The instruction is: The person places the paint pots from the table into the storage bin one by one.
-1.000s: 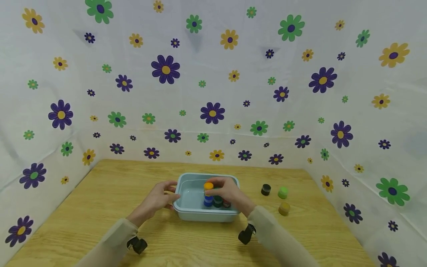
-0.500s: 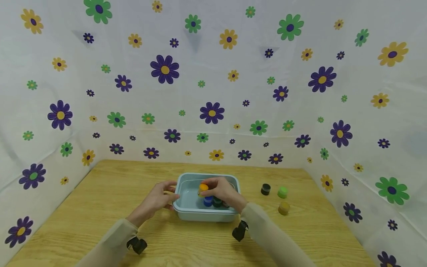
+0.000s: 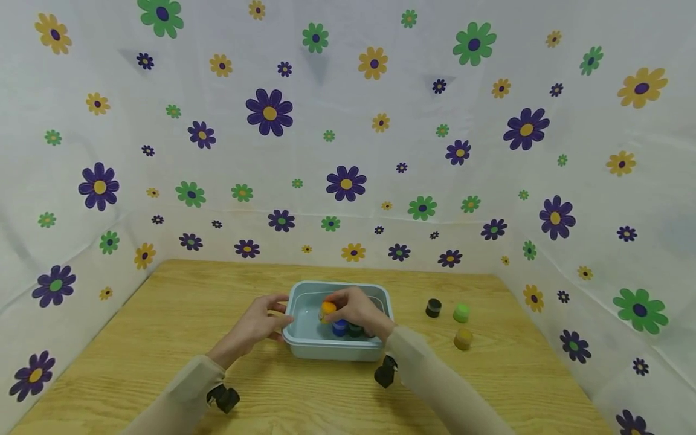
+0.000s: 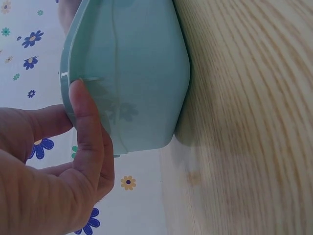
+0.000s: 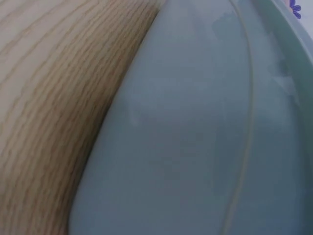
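Note:
A light blue plastic tub point(image 3: 334, 351) stands on the wooden table. My left hand point(image 3: 261, 320) pinches its left rim between thumb and fingers; the left wrist view shows this grip close up. Inside the tub, my right hand point(image 3: 356, 308) holds a small orange-lidded paint jar point(image 3: 328, 310) by thumb and fingers. Just right of that jar are a blue jar point(image 3: 339, 328) and a dark green jar point(image 3: 355, 330), partly under the hand. The right wrist view holds only the tub's outer wall point(image 5: 181, 122) and table; the right hand is out of sight there.
To the right of the tub stand a black jar point(image 3: 433, 308), a light green jar point(image 3: 461, 313) and a mustard-yellow jar point(image 3: 463, 339) on the table point(image 3: 217, 296). A white flower-printed cloth point(image 3: 304, 157) surrounds the table at the back and sides.
My right hand has carried the orange-lidded jar left and slightly down inside the tub, uncovering more of the blue jar. My left hand has stayed on the rim.

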The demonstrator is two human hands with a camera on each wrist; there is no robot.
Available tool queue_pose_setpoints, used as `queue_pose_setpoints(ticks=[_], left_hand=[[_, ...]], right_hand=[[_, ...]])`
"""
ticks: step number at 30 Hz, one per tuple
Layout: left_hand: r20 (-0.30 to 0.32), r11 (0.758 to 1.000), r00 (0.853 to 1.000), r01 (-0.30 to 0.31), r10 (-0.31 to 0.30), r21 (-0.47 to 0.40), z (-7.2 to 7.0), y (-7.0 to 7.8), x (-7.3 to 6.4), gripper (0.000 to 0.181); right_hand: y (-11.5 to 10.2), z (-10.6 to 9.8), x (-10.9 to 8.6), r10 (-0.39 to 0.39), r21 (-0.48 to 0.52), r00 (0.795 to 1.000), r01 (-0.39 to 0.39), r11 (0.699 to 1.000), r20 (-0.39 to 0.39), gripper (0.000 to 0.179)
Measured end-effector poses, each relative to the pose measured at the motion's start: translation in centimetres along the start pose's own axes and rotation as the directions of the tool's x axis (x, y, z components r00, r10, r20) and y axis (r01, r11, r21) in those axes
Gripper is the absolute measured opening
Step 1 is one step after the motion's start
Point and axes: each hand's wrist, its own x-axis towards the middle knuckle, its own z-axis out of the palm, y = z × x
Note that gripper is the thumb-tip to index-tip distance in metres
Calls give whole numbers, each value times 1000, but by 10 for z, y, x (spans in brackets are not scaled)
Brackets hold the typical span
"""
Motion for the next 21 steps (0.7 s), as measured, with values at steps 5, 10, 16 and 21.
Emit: queue_pose_setpoints(ticks=[5,10,16,21], left_hand=[[-2,1000,1000,2,-2,-3,1,0,1,54],[-2,1000,1000,2,-2,-1,1,0,1,54],[-5,1000,1000,6,-6,7,1,2,-1,55],[-11,1000,1000,11,-11,10,2,2,-2,55]], right_hand=[[0,2,3,-7,-29,1000,7,1000,5,44],[2,3,5,-32,-51,999,32,998,15,44],[6,5,8,-57,-54,998,58,997,24,43],[8,6,9,-66,-83,997,69,994,31,43]])
